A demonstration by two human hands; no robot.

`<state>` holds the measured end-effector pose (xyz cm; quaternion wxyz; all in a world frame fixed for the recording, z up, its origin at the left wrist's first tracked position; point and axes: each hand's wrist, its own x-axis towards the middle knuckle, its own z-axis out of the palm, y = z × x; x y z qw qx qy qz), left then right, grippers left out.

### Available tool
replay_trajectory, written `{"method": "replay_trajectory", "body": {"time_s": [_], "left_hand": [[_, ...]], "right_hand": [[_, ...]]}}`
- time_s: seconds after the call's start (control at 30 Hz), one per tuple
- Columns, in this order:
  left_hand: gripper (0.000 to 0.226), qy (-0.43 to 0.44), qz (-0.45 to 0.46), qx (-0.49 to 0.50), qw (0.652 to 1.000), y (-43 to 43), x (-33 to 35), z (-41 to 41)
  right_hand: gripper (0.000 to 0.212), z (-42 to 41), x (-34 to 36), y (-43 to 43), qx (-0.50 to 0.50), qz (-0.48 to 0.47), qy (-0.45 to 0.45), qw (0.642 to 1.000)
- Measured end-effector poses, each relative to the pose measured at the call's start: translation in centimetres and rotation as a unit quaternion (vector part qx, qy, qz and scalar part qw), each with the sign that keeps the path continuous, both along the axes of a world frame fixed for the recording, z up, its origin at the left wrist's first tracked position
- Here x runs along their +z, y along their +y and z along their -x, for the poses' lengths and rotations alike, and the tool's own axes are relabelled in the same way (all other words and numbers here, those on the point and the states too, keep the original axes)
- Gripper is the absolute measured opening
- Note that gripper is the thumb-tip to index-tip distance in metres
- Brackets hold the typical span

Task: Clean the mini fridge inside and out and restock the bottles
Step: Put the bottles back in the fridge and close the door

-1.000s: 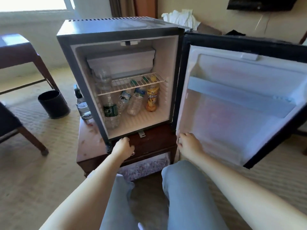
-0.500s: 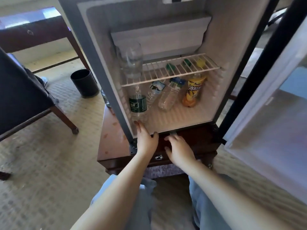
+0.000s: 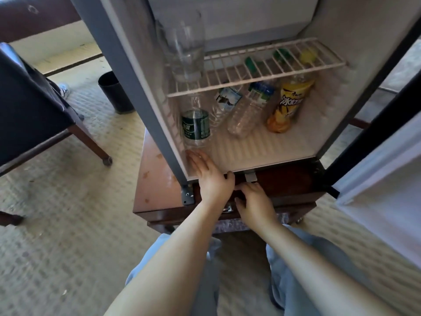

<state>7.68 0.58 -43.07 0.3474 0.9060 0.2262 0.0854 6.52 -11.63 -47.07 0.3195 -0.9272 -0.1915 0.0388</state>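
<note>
The mini fridge (image 3: 127, 71) stands open on a dark wooden cabinet (image 3: 159, 197), its door (image 3: 385, 179) swung out to the right. On its ribbed floor stand a green-labelled water bottle (image 3: 196, 126), two clear bottles (image 3: 224, 106) (image 3: 249, 110) and a yellow drink bottle (image 3: 289, 103). An upturned clear glass (image 3: 185, 44) sits on the wire shelf (image 3: 262, 71). My left hand (image 3: 210, 174) lies with straight fingers on the fridge floor's front left corner, just below the green-labelled bottle. My right hand (image 3: 254, 202) rests beside it on the cabinet front, fingers loosely bent, holding nothing.
A black waste bin (image 3: 115, 91) stands on the carpet left of the fridge. A dark upholstered chair (image 3: 29, 103) on castors is further left. My knees in light blue trousers (image 3: 303, 258) are just in front of the cabinet.
I have leaned in closer to the fridge. My left hand moved up from the cabinet front onto the fridge floor. My right hand came over from the door's lower corner to beside the left hand.
</note>
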Motion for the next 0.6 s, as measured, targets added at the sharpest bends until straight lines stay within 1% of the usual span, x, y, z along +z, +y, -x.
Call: {"method": "replay_trajectory", "body": {"time_s": [0.13,0.23,0.3,0.4,0.5,0.6], "left_hand": [[0.097,0.035,-0.038,-0.027,0.998,1.0,0.1,1.0],[0.089,0.018,-0.042,-0.021,0.999,0.9,0.7,2.1],[0.081,-0.008,-0.01,0.011,1.0,0.3,1.4,2.6],[0.076,-0.007,0.07,0.053,0.996,-0.1,1.9,2.5],[0.075,-0.014,0.171,0.081,0.982,0.2,1.5,1.6],[0.064,-0.026,0.224,0.105,0.969,0.7,1.4,1.1]], "right_hand": [[0.027,-0.2,1.0,0.2,-0.005,-0.001,0.014,1.0],[0.027,-0.2,2.1,0.0,-0.015,0.004,0.017,1.0],[0.027,-0.4,2.9,-0.2,-0.015,0.007,0.01,1.0],[0.029,-1.1,3.9,0.1,-0.004,0.003,-0.003,1.0],[0.035,-2.7,5.2,1.6,0.003,-0.003,-0.003,1.0],[0.042,-4.8,6.8,4.5,0.005,-0.034,0.004,0.999]]}}
